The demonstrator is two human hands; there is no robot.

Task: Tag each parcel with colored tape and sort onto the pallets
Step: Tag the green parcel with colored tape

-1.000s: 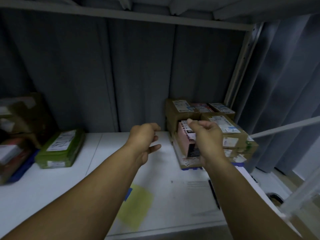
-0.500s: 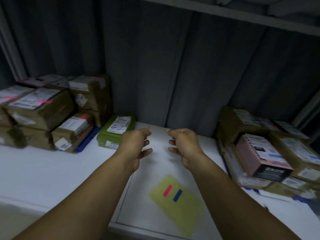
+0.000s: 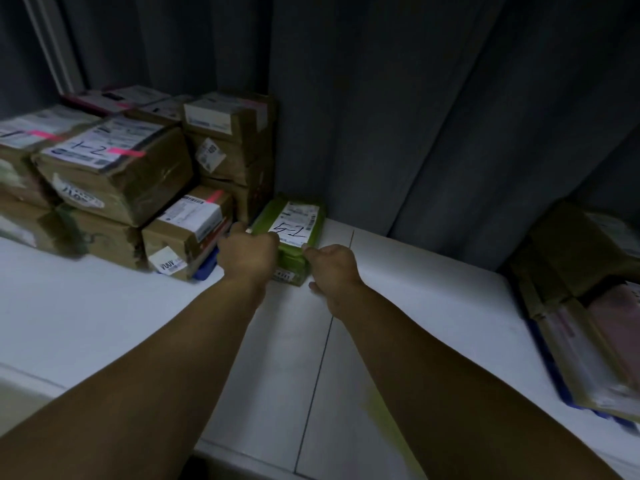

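Your two bare forearms stretch straight forward over the white table (image 3: 86, 323), almost parallel. Your left hand (image 3: 247, 252) is curled, knuckles up, against the near left corner of the one green parcel (image 3: 294, 233); your right hand (image 3: 332, 266) presses at its near right corner, thumb on the top edge. Fingertips are hidden, so you cannot tell how firmly either closes. The parcel lies flat between both hands, white label (image 3: 298, 223) up, just beside the stack of brown cartons (image 3: 114, 174) on the left, at least three of which carry pink tape (image 3: 126, 153). Another blurred pile (image 3: 581, 306) sits at far right. A dark curtain (image 3: 415, 116) hangs behind.
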